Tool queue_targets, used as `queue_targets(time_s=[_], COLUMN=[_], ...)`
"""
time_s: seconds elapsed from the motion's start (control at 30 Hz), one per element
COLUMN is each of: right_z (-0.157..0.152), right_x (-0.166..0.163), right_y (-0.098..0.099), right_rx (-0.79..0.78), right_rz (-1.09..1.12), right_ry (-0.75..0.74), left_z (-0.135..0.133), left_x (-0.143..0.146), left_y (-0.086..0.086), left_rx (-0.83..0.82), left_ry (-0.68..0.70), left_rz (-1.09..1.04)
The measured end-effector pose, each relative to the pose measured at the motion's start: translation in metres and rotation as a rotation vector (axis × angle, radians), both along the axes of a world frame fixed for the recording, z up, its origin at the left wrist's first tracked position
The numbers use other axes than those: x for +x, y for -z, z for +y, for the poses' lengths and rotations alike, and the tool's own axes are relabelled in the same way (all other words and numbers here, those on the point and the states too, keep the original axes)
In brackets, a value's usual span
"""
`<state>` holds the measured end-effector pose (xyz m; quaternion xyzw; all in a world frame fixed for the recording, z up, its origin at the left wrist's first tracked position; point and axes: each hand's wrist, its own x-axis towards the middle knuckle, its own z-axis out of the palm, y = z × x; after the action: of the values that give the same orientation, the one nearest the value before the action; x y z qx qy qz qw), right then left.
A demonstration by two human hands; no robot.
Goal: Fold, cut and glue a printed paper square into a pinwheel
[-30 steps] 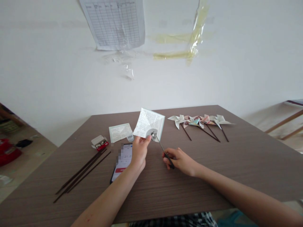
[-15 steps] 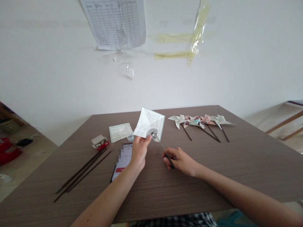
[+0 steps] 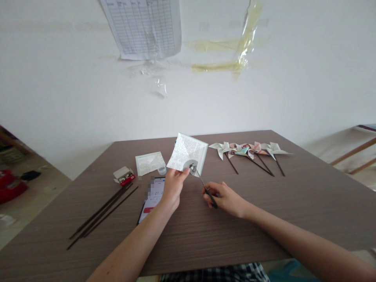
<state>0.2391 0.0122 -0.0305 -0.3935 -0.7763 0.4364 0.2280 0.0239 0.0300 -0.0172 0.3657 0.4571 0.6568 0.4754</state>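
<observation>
A square sheet of printed paper, with crease lines and a grey round picture near its lower corner, is pinched in my left hand above the table. My right hand is closed round the dark handles of a pair of scissors. The blades point up and left and meet the paper's lower corner, close to my left thumb. How far the blades are apart I cannot tell. Below my left wrist lies a phone with a timer on its screen.
Several paper pinwheels on dark sticks lie at the back right. On the left are another paper square, a small clear cup, an open red-and-white box and several dark sticks. A white wall stands behind the table.
The paper and my left hand have shifted slightly to the right. The scissors have moved a little with them, still at the paper's lower corner.
</observation>
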Motion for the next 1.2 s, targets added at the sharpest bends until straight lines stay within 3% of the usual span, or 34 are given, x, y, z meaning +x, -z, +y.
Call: queue_targets(time_s=[0.47, 0.93, 1.2], right_z=[0.000, -0.005, -0.001], right_x=[-0.002, -0.004, -0.004], right_y=[-0.002, -0.017, -0.008], right_rx=[-0.043, -0.079, -0.085], right_rz=[0.022, 0.037, 0.055], right_ry=[-0.001, 0.045, 0.032], left_z=[0.001, -0.001, -0.002], left_x=[-0.003, -0.002, -0.002], left_y=[0.003, 0.002, 0.001], left_rx=[0.007, -0.008, -0.007], left_ry=[0.009, 0.044, 0.047], left_rz=[0.067, 0.099, 0.089])
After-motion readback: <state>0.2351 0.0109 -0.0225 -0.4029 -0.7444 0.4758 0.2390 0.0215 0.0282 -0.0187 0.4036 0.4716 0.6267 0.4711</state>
